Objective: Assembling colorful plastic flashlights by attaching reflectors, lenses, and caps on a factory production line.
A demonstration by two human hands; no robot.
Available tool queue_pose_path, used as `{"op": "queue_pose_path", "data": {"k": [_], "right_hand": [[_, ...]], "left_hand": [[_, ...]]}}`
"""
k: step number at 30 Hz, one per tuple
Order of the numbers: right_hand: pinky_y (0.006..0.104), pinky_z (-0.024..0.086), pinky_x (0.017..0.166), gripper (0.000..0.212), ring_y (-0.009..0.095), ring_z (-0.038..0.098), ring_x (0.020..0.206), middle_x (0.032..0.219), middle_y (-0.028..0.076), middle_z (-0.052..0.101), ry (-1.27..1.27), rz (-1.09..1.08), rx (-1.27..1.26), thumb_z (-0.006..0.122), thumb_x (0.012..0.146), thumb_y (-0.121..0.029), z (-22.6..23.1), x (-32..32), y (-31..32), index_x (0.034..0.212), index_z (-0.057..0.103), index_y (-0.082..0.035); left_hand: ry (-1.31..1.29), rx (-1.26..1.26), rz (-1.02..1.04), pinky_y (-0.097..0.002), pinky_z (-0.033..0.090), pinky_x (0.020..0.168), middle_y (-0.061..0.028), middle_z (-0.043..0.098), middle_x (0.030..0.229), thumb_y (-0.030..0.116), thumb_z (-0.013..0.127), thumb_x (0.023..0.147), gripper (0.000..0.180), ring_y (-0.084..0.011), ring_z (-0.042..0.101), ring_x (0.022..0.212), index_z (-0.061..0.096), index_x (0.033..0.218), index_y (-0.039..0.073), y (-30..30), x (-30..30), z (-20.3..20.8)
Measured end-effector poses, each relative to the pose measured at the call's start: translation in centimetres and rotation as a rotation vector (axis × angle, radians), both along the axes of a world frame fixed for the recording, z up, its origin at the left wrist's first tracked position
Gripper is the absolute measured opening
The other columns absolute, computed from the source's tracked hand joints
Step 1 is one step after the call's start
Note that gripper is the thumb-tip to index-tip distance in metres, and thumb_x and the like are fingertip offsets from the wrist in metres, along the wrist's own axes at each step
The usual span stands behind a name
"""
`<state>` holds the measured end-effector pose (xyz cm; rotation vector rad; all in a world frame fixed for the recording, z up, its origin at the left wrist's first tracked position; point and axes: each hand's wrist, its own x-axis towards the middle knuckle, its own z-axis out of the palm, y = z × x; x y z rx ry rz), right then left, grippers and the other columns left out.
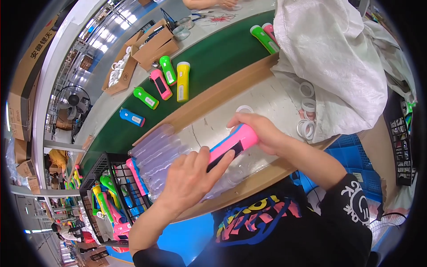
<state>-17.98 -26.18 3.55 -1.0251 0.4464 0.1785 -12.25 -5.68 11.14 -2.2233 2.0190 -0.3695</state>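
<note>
Both my hands hold a pink and blue flashlight (231, 143) tilted above a shallow cardboard tray (267, 66). My left hand (189, 175) is wrapped around its lower body, with the thumb along a dark panel. My right hand (263, 133) grips the pink head end, and that end's face is hidden by the fingers. Just beyond the right hand lies a white ring (244, 109). A row of clear plastic tubes (158, 149) rests in the tray beside my left hand. More white rings (308, 105) spill from a white woven sack (329, 62) at the right.
On the green belt (213, 53) stand several flashlights, among them a yellow one (183, 82) and a blue one (132, 117). A black wire basket (106, 200) at left holds more. Cardboard boxes (155, 46) sit beyond the belt. A co-worker's hand (227, 3) shows at the far edge.
</note>
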Motion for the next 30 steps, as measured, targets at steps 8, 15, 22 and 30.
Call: {"op": "queue_pose_path", "data": {"k": [8, 15, 22, 30], "right_hand": [[0.0336, 0.041, 0.091, 0.042, 0.023, 0.055, 0.103, 0.106, 0.013, 0.059, -0.668, -0.016, -0.577, 0.039, 0.094, -0.037, 0.8, -2.2, -0.3, 0.11, 0.053, -0.002], [0.0309, 0.044, 0.088, 0.044, 0.02, 0.059, 0.098, 0.107, 0.013, 0.06, -0.206, -0.077, -0.122, 0.04, 0.094, -0.042, 0.4, -1.1, -1.9, 0.117, 0.051, -0.006], [0.0346, 0.047, 0.082, 0.046, 0.024, 0.062, 0.086, 0.096, 0.017, 0.063, 0.061, -0.064, 0.116, 0.034, 0.095, -0.038, -4.7, 0.3, -3.3, 0.096, 0.059, 0.001], [0.0341, 0.038, 0.095, 0.048, 0.026, 0.051, 0.113, 0.117, 0.016, 0.056, -0.934, -0.019, -0.811, 0.033, 0.094, -0.038, -0.5, -3.4, -2.2, 0.117, 0.052, 0.0]], "left_hand": [[0.91, -0.268, 0.172, -0.0326, 0.049, 0.062, -0.0122, 0.06, 0.095, 0.012, 0.071, 0.058, 0.065, -0.0262, 0.061, 0.078, 0.058, 0.12, 0.022, 1.3, -0.3, -1.0], [0.305, -0.181, 0.106, -0.0314, 0.047, 0.059, -0.0084, 0.058, 0.096, 0.006, 0.068, 0.057, 0.068, -0.0224, 0.057, 0.069, 0.056, 0.123, 0.021, -0.6, 1.2, -2.6], [0.057, -0.024, 0.021, -0.031, 0.042, 0.052, -0.008, 0.055, 0.091, 0.01, 0.062, 0.065, 0.061, -0.0194, 0.05, 0.062, 0.054, 0.124, 0.027, -3.6, -0.3, -2.6], [1.296, -0.206, 0.197, -0.0352, 0.051, 0.074, -0.0148, 0.063, 0.098, 0.004, 0.069, 0.066, 0.063, -0.0302, 0.063, 0.084, 0.053, 0.126, 0.011, -0.6, 0.4, -2.8]]}}
